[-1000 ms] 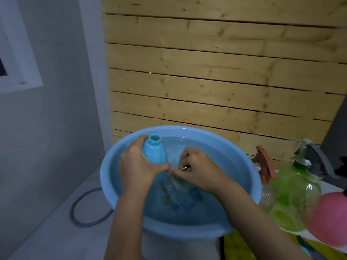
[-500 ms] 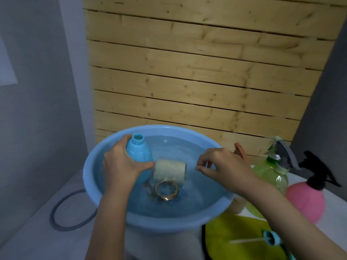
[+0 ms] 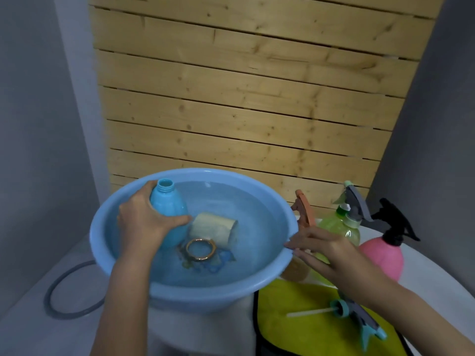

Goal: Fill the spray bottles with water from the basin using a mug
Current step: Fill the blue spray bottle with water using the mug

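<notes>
A round blue basin (image 3: 123, 255) holds water. My left hand (image 3: 144, 222) grips an uncapped blue spray bottle (image 3: 168, 209), standing upright in the water at the basin's left side. A cream mug (image 3: 214, 227) lies on its side in the water, its gold-rimmed handle (image 3: 201, 250) toward me. My right hand (image 3: 316, 250) is over the basin's right rim, fingers apart and holding nothing. To the right stand a green spray bottle (image 3: 341, 227), a pink spray bottle (image 3: 383, 255) with a black trigger, and a clear bottle with an orange trigger (image 3: 304, 211).
A blue-grey trigger sprayer head (image 3: 357, 314) with its tube lies on a yellow-green cloth (image 3: 290, 330) at the lower right. A grey ring (image 3: 69, 294) lies on the pale surface at the left. A wooden slat wall stands behind the basin.
My right hand let go of the mug and drew back to the right, over the basin's rim. The mug now lies on its side in the water. The view shifted rightward.
</notes>
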